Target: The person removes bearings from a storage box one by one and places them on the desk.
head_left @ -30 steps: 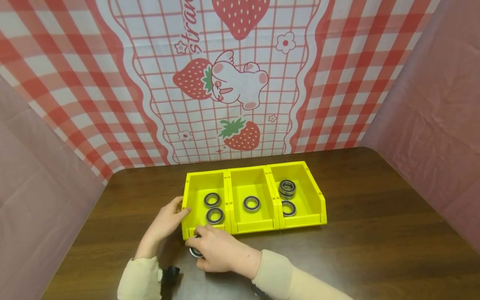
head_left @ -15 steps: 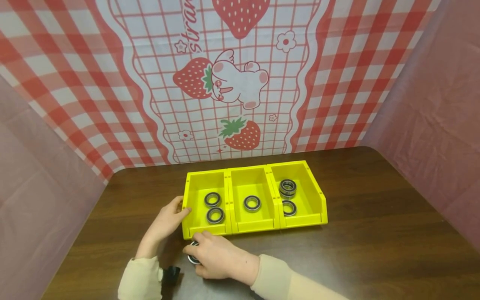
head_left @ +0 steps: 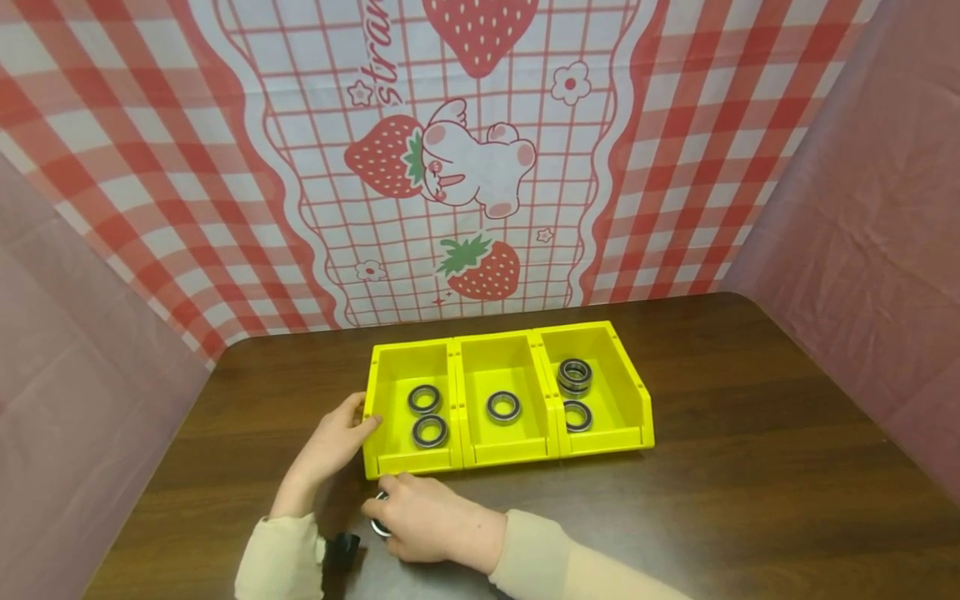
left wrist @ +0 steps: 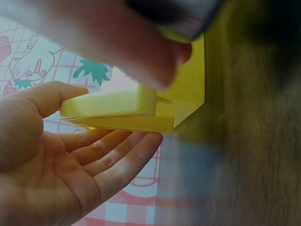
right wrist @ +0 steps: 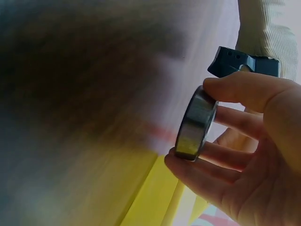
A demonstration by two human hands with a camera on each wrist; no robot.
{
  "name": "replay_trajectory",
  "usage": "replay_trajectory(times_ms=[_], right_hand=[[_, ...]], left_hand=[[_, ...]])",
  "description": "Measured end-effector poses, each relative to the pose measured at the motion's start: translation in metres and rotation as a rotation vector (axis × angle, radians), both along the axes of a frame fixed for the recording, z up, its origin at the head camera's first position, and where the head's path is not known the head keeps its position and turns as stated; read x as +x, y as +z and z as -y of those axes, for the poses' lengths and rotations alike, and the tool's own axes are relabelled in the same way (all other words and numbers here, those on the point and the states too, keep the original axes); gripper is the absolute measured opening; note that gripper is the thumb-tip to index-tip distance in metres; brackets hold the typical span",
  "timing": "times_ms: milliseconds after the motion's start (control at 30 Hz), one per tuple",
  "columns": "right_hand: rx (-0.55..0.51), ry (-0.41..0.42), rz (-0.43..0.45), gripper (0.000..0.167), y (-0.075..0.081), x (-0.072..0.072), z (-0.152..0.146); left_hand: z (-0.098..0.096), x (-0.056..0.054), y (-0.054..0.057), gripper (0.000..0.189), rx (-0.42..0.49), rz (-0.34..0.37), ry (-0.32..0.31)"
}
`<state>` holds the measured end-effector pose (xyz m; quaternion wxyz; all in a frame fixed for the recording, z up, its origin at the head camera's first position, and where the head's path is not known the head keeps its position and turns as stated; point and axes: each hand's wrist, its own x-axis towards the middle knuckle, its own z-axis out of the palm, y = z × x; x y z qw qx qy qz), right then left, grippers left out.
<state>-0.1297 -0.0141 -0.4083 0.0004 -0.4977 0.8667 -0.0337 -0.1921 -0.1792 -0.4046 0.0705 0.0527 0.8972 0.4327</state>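
In the head view my right hand pinches a ball bearing between thumb and fingertips, just in front of the yellow three-compartment bin. The right wrist view shows this bearing edge-on, its dark rim spanning thumb to fingers. My left hand grips the bin's left wall, thumb over the rim and fingers along the outside. Two bearings lie in the left compartment and one bearing in the middle. In the right compartment are two stacked bearings and a single bearing.
The bin stands on a dark wooden table. Behind it hangs a red-and-white checked cloth with strawberry prints, and pinkish cloth covers the sides. A black wrist mount sits by the left sleeve.
My right hand, still holding the bearing, has drifted slightly down and left, away from the bin's front edge. The left hand and the bearings in the bin have stayed put.
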Motion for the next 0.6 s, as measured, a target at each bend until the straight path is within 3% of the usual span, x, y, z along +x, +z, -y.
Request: replay_trajectory(times_ms=[333,600], right_hand=[[0.04,-0.053,0.021,0.029,-0.0011,0.0036,0.0039],[0.044,-0.054,-0.043,0.026,-0.004,0.0061,0.0043]], left_hand=[[0.0002,-0.001,-0.0003,0.043,-0.006,-0.006,0.004],[0.0008,-0.0008,0.0002,0.043,-0.012,-0.011,-0.002]])
